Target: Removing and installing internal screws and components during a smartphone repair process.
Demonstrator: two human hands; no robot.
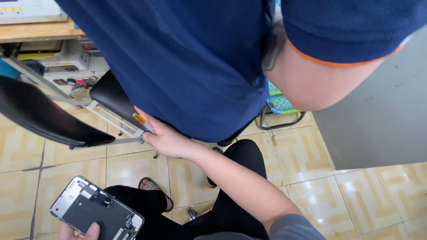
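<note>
Gripping an opened phone chassis [97, 209] at bottom left, left hand [80, 232] has its thumb clamped on the lower edge, long axis slanting down-right; farther up, right hand [165, 138] is closed on the black stool [113, 98] frame beside a blue-shirted person [191, 58]

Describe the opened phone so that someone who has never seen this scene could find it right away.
Look at the bottom left corner, above the patterned tile floor. There the left hand holds an opened phone, its thumb on the lower edge. It is a flat silver-framed rectangle with a dark inner panel and exposed parts, unlike the black chair seat that the right hand touches higher up.
</note>
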